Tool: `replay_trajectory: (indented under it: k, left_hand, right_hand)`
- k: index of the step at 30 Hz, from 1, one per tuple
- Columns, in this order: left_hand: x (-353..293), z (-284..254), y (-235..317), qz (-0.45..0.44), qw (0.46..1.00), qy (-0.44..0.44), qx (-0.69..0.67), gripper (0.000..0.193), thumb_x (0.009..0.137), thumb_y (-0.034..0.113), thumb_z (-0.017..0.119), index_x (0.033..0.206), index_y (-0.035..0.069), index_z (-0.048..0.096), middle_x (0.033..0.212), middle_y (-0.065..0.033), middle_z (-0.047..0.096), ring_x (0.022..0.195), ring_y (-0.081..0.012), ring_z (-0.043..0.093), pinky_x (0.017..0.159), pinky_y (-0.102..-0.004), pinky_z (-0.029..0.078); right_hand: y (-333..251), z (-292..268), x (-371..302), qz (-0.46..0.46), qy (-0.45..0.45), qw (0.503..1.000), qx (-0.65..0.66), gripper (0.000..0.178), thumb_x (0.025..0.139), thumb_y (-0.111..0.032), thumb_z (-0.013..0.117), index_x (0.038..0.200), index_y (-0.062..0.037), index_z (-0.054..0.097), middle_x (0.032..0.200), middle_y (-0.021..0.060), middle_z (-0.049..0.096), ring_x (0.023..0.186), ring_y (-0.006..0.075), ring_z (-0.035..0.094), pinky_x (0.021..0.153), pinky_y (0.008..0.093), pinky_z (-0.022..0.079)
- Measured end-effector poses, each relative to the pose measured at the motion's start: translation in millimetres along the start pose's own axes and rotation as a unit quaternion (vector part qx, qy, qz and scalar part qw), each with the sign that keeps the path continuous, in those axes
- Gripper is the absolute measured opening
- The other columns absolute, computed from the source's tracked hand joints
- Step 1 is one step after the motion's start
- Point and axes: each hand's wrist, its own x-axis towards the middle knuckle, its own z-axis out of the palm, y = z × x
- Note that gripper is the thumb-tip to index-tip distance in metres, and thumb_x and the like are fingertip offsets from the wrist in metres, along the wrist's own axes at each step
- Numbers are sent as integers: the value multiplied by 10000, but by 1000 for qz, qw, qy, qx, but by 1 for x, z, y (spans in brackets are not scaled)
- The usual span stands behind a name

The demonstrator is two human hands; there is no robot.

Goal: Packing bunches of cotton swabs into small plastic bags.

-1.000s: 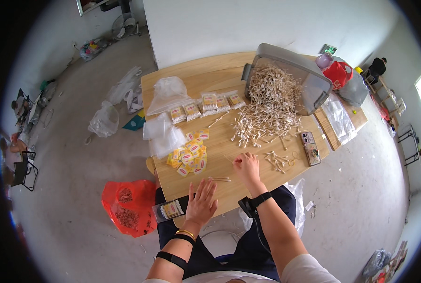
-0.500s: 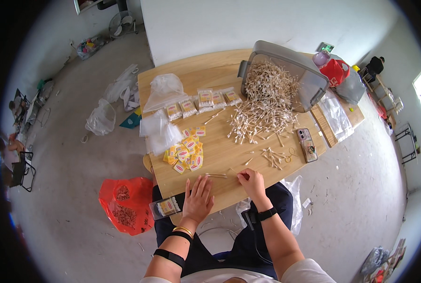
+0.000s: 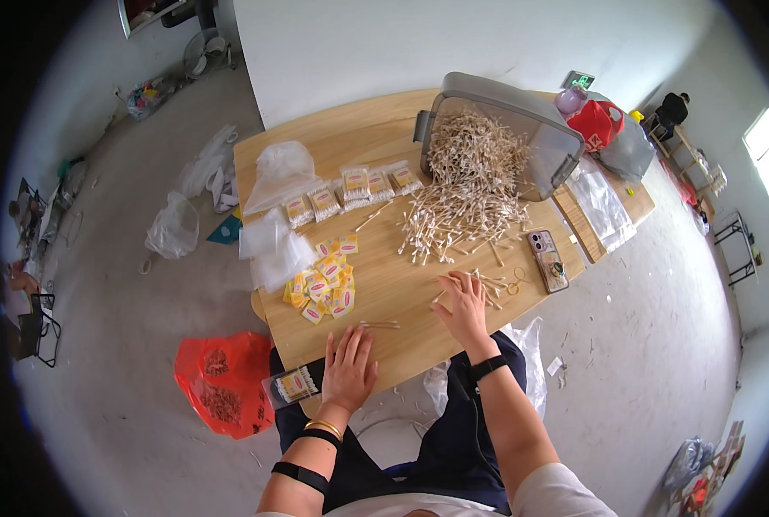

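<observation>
The left hand [image 3: 347, 372] rests flat at the near edge of the table [image 3: 393, 369], its fingers a little apart and clamped on nothing I can see; just beyond their tips lie a few swabs [image 3: 379, 325], and beside them to the left sits a clear case [image 3: 292, 386] with a labelled pack inside; the right hand [image 3: 465, 314] has just shifted outward from the bare wood, where its fingers were bunched together, to the small scatter of loose swabs [image 3: 492, 284], so it is now at those rather than at the ones by the left fingers; its thumb stands apart from its forefinger, a single swab [image 3: 438, 299] between or just beside them, though I can't tell what the fingertips touch underneath; right of these fingers are thin yellow loops [image 3: 515, 283] and a phone [image 3: 547, 260]; beyond the left fingers spread yellow-and-white cards [image 3: 322, 289], then clear sleeves [image 3: 274, 250] and filled packets [image 3: 355, 183]; farthest from the right fingers, a big swab heap [image 3: 471, 181] spills from a tipped grey tub [image 3: 547, 142].
</observation>
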Motion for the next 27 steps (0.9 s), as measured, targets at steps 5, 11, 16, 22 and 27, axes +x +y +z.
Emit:
replay_trajectory:
  k: [5,11,16,22,27]
  left_hand:
    - [1,1,1,2,1000,0,-1,593,970,350,511,1497,93,425,1593,-92,354,1494,-275,301,1256,-547,142]
    - [-1,-2,0,0,1000,3,3,592,940,303,551,1478,77,451,1575,-124,378,1491,-300,311,1253,-539,160]
    - [0,3,-2,8,1000,16,-20,599,936,288,547,1488,84,433,1573,-127,380,1487,-312,314,1250,-552,165]
    - [-1,6,-2,7,1000,13,-13,625,907,265,577,1488,87,430,1564,-130,389,1481,-312,324,1249,-560,173]
    - [-10,-2,0,5,1000,12,-19,620,908,261,582,1481,78,432,1552,-135,398,1470,-319,336,1244,-564,177]
  right_hand:
    - [25,3,12,36,7,999,-33,184,753,-152,786,920,-138,713,1087,70,576,1106,324,511,964,467,410]
    - [46,2,38,82,78,993,-43,111,774,-161,778,867,-140,720,1050,75,587,1088,321,516,948,454,414]
    - [31,30,77,97,82,991,-49,188,795,-306,785,877,-146,729,1075,89,604,1112,334,520,958,461,414]
    - [31,37,84,225,-46,971,-67,261,793,-378,746,867,-128,738,1093,119,638,1119,343,539,959,468,411]
    - [25,18,53,243,-39,966,74,226,798,-283,752,889,-77,732,924,110,718,916,286,669,841,408,513]
